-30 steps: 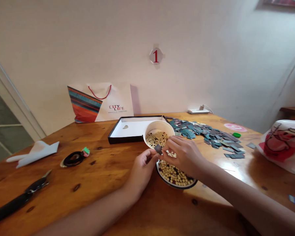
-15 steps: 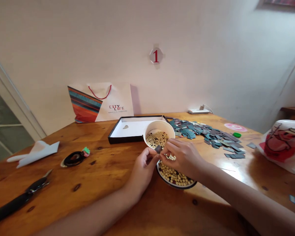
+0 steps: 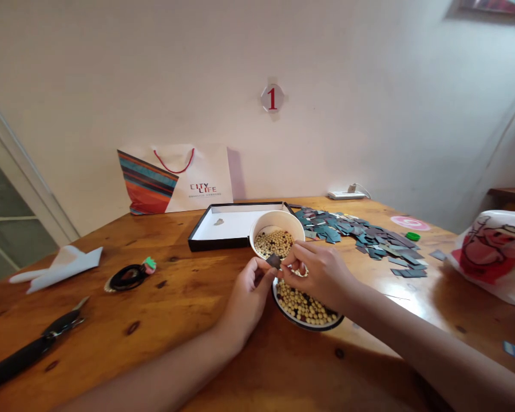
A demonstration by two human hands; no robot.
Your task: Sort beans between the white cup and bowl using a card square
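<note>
My left hand (image 3: 251, 289) pinches a small dark flat piece (image 3: 273, 261) between thumb and fingertips. Close against it on the right, my right hand (image 3: 315, 269) is closed in a pinch; whatever lies between its fingertips is too small to make out. Below the hands stands a dark-rimmed bowl (image 3: 304, 306) of pale beads mixed with some dark ones, partly covered by my right hand. Just behind is a white tub (image 3: 278, 220) holding similar beads.
A shallow black-edged box (image 3: 236, 223) with a white inside lies behind the tub. Dark flat pieces (image 3: 360, 234) are heaped to the right. Pliers (image 3: 47, 340), black cord (image 3: 129, 277) and white paper (image 3: 66, 266) lie left. A paper bag (image 3: 180, 180) stands by the wall; a plastic bag (image 3: 495, 254) sits right.
The dark piece has shifted slightly left and shows more of its face. My right fingertips have moved a little away from it. The bowls stay in place.
</note>
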